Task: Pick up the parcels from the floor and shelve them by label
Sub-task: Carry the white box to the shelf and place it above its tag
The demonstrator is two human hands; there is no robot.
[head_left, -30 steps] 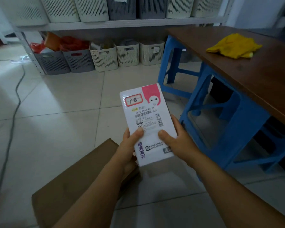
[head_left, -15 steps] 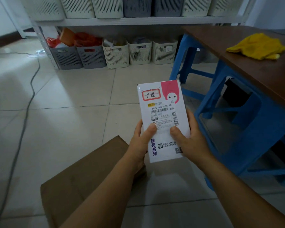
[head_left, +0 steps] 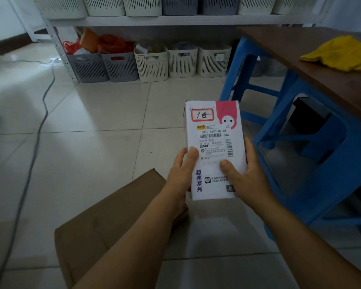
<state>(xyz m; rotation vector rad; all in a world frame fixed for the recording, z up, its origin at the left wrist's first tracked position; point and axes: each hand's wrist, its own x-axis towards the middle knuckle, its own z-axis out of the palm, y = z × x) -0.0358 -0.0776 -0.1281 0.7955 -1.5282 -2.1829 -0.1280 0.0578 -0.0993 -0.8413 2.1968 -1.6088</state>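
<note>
Both hands clasp 1 white parcel, held label-up above the tiled floor: the left hand grips its 9 o'clock edge, the right hand its 3 o'clock edge, thumbs pressed on the printed face. A brown cardboard box lies at 7 o'clock; shelf baskets stand at 12 o'clock.

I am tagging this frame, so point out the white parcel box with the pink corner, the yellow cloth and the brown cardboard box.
white parcel box with pink corner (head_left: 214, 140), head view, shipping label
yellow cloth (head_left: 342, 54), head view, middle fold
brown cardboard box (head_left: 113, 222), head view, top face
</note>
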